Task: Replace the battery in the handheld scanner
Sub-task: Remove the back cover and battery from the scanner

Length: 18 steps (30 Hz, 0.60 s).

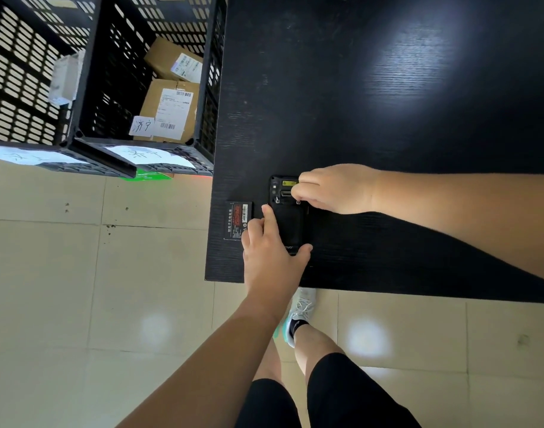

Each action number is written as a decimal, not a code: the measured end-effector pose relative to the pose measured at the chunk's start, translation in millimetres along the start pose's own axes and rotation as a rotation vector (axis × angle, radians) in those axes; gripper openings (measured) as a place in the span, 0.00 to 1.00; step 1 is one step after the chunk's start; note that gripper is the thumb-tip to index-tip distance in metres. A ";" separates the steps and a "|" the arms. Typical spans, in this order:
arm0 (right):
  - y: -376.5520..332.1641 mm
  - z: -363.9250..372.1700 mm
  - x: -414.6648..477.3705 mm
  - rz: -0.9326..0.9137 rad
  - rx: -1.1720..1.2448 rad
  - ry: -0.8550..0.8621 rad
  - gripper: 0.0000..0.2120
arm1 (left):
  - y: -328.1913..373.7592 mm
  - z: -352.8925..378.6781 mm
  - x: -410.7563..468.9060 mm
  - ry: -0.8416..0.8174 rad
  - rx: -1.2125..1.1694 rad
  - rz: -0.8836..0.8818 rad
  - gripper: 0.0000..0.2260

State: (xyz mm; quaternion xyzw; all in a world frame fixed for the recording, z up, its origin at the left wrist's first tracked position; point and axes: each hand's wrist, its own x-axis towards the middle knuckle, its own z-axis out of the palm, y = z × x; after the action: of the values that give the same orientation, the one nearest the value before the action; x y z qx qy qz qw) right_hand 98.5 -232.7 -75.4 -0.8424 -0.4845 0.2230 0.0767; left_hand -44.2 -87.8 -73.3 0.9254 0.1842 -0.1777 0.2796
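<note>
A black handheld scanner [289,220] lies back side up on the black table [388,103], near its front left corner. My left hand [272,251] rests over its lower end, index finger along its left edge, thumb at the bottom right. My right hand [335,189] sits at the scanner's top right, its fingertips pinching at a small metal latch there. A flat black battery [236,219] with a red label lies on the table just left of the scanner, partly under my left fingers.
Two black slatted crates [141,88] stand on the floor left of the table; one holds cardboard parcels [171,109]. White paper labels hang on the crate fronts. My legs and a shoe [301,307] are below the table's front edge on the tiled floor.
</note>
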 end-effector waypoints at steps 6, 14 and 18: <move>-43.8 19.8 -17.2 0.487 0.467 0.295 0.05 | -2.2 -6.8 -0.7 -0.050 -0.069 0.023 0.45; -87.9 32.4 -15.7 0.738 0.773 0.436 0.12 | -15.4 -14.6 -0.1 -0.087 -0.139 0.088 0.35; -89.9 25.6 -7.0 0.760 0.681 0.395 0.13 | -18.9 -13.8 0.7 -0.062 -0.159 0.107 0.28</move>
State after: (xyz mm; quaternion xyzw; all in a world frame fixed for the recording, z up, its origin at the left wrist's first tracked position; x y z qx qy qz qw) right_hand 13.6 -194.2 -65.0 -0.9115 -0.0226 0.2169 0.3487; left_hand -48.8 -64.9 -71.4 0.9029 0.1393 -0.1758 0.3666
